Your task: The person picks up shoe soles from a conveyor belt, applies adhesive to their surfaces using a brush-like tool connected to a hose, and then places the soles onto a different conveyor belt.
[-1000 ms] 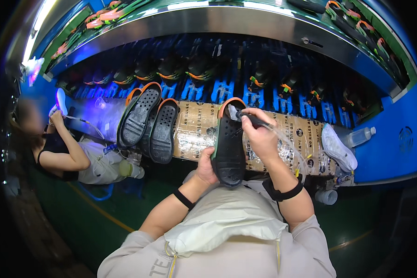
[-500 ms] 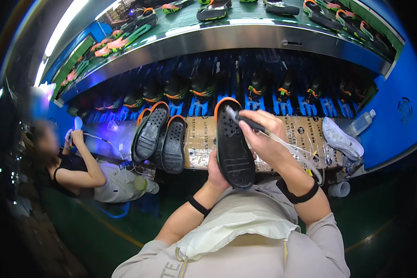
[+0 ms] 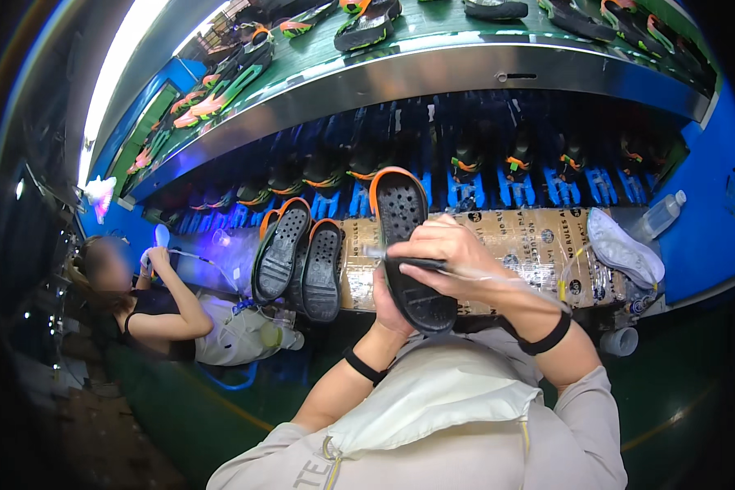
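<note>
A black shoe sole [image 3: 402,212] with an orange heel rim and a pattern of small holes stands tilted before me. My left hand [image 3: 390,309] grips it at its lower left edge, some fingers hidden behind it. In my right hand [image 3: 462,253] is a black-handled brush [image 3: 416,263] with a pale tip and a clear tube trailing from its rear. Its tip is at the sole's left edge, about halfway up; whether it touches cannot be made out. Left of the sole, more black soles [image 3: 322,269] with orange rims lean together on the cardboard-covered bench [image 3: 498,237].
A white sole [image 3: 622,248] and a clear bottle [image 3: 663,214] lie at the bench's right end. Behind are blue holders [image 3: 514,189] with black shoe uppers, below a green conveyor [image 3: 441,37] carrying shoes. At left a co-worker [image 3: 167,298] sits holding a light-blue piece.
My right hand has brought the brush down from the sole's heel area to its left edge. The view has shifted slightly; my left hand still holds the sole.
</note>
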Action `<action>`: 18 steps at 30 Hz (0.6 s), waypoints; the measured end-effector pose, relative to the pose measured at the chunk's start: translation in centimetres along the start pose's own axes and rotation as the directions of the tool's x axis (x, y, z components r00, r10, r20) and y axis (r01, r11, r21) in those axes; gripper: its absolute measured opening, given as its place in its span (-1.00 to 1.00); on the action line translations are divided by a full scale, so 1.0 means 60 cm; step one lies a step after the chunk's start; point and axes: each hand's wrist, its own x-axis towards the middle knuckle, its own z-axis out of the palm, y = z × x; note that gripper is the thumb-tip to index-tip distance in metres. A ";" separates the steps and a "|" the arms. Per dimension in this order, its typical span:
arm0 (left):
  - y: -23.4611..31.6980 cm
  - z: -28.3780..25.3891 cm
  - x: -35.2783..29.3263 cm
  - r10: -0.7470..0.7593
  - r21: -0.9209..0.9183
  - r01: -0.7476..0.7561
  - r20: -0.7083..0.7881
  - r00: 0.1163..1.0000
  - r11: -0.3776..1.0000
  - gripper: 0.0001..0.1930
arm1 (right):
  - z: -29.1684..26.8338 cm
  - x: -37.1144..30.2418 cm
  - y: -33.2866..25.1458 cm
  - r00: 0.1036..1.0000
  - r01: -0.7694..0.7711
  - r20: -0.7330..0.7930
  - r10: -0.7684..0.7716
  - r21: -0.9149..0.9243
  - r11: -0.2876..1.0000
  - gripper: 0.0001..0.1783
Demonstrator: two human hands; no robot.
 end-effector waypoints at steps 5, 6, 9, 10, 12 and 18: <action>0.004 -0.017 0.021 0.033 -0.120 -0.012 0.168 0.985 0.993 -0.08 | 0.007 0.000 0.006 0.961 -0.128 -0.258 0.097 -0.108 0.986 -0.73; 0.005 -0.005 0.021 0.047 0.003 -0.047 0.013 0.999 0.999 -0.08 | 0.009 0.000 0.001 0.988 -0.043 -0.153 0.020 -0.144 0.989 -0.73; 0.027 0.003 0.015 0.131 0.228 -0.125 -0.014 0.991 0.966 -0.06 | 0.005 -0.003 -0.023 0.990 0.029 0.131 -0.046 0.128 0.991 -0.71; 0.034 -0.001 0.019 0.188 0.276 -0.210 0.106 0.976 0.938 -0.07 | 0.005 -0.002 -0.024 0.999 0.011 0.050 -0.019 0.154 0.988 -0.70; 0.040 -0.010 0.034 0.119 -0.072 -0.108 0.168 0.978 0.991 -0.12 | 0.003 0.005 -0.028 0.991 -0.058 -0.120 0.056 -0.018 0.998 -0.68; 0.071 0.019 0.037 0.137 -0.108 -0.110 0.282 0.950 0.988 -0.03 | -0.003 0.007 -0.044 0.984 0.088 0.139 -0.111 0.160 0.983 -0.66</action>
